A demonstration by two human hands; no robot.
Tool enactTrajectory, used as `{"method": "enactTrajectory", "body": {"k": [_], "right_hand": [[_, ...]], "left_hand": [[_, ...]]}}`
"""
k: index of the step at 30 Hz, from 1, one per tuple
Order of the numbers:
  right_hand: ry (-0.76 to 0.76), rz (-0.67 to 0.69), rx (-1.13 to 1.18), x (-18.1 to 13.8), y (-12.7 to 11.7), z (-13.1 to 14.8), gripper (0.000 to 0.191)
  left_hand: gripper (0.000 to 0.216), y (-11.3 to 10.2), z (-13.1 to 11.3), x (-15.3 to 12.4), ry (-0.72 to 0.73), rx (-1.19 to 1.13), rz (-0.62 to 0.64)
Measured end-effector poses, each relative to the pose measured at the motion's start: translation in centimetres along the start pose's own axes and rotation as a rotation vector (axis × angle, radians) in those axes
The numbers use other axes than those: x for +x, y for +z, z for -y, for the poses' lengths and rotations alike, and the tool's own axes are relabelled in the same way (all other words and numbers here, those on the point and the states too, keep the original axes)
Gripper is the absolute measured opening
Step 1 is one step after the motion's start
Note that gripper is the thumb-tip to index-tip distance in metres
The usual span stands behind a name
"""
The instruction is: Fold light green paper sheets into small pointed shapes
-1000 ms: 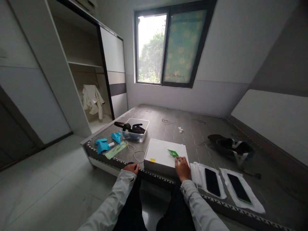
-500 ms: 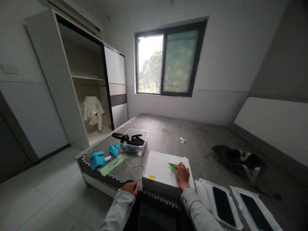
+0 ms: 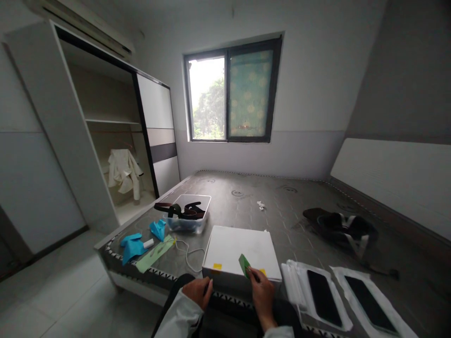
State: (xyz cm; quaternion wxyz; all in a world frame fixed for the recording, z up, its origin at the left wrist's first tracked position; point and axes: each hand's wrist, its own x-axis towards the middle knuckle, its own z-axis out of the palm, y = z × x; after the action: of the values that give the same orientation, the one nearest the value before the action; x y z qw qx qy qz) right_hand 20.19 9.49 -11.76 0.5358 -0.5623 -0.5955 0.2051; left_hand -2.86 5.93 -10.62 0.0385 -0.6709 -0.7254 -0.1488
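Note:
My right hand (image 3: 262,293) pinches a small flat green piece of paper or card (image 3: 244,265) by its lower end. The piece is tilted upward over the near edge of a white box (image 3: 239,246). Two yellow tabs show on the box's front edge, one left of my right hand and one partly behind it. My left hand (image 3: 198,292) is closed with curled fingers near my knee, just in front of the box's left corner. Whether anything is inside it I cannot make out. A thin white cable (image 3: 190,256) lies left of the box.
On the mattress (image 3: 246,190), a clear plastic bin (image 3: 188,225) holds dark belts. Crumpled blue paper (image 3: 134,246) and a pale green strip (image 3: 155,256) lie at left. Two phones (image 3: 324,298) on white wrapping lie right of the box; beyond is a dark cap-like bag (image 3: 341,230).
My right hand has drawn back from the box's top to its near edge, raising the green piece. My left hand has come slightly closer to the box. The view has turned a little right.

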Motion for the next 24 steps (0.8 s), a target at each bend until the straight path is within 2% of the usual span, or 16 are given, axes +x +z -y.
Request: {"method": "enactTrajectory", "body": {"k": [3,6,8,14,18,22,24], "right_hand": [[0.034,0.052,0.048,-0.1,-0.1,0.5,0.046],[0.04,0.128,0.093,-0.5,-0.1,1.0,0.037],[0.037,0.174,0.12,-0.9,-0.3,1.4,0.032],[0.031,0.263,0.196,-2.3,-0.6,2.4,0.023],[0.086,0.168,0.219,-2.5,-0.4,2.6,0.02],[0.133,0.066,0.232,-2.7,-0.1,2.8,0.024],[0.147,0.033,0.234,-2.9,0.2,3.0,0.028]], "left_hand": [[0.045,-1.0,-2.5,0.1,0.163,-0.184,-0.052],[0.035,-1.3,-4.8,0.5,0.34,-0.424,-0.014],[0.032,-1.1,-6.0,0.9,0.384,-0.506,0.019],[0.029,0.1,-7.7,1.2,0.263,-0.683,-0.01],[0.031,-0.6,-7.9,0.9,0.143,-0.79,0.045],[0.032,-1.3,-8.1,0.5,0.08,-0.853,0.111],[0.032,-1.3,-8.1,0.4,0.029,-0.869,0.105]]}}
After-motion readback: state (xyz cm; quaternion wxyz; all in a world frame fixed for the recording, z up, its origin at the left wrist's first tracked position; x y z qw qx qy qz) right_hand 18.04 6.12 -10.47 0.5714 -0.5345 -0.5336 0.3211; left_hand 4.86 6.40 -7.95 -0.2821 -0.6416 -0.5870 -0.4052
